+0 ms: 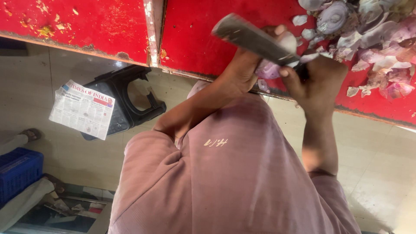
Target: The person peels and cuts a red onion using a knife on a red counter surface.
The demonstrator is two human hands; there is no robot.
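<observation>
- Red, chipped worktop (190, 39) fills the upper frame, over pale floor tiles.
- Purple onion (269, 68) sits at the worktop's near edge, under the left hand (242, 71), whose fingers curl over it.
- Right hand (318, 82) is wrapped tight on a knife's handle; the broad blade (253, 37) angles toward 10 o'clock.
- Onion peels (368, 34) are heaped at 2 o'clock.
- Newspaper (82, 108) lies on a black stool (130, 97) at 9 o'clock.

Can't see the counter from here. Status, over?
Right hand grips knife. Left hand steadies purple onion. Cut onion pile beside blade.
</observation>
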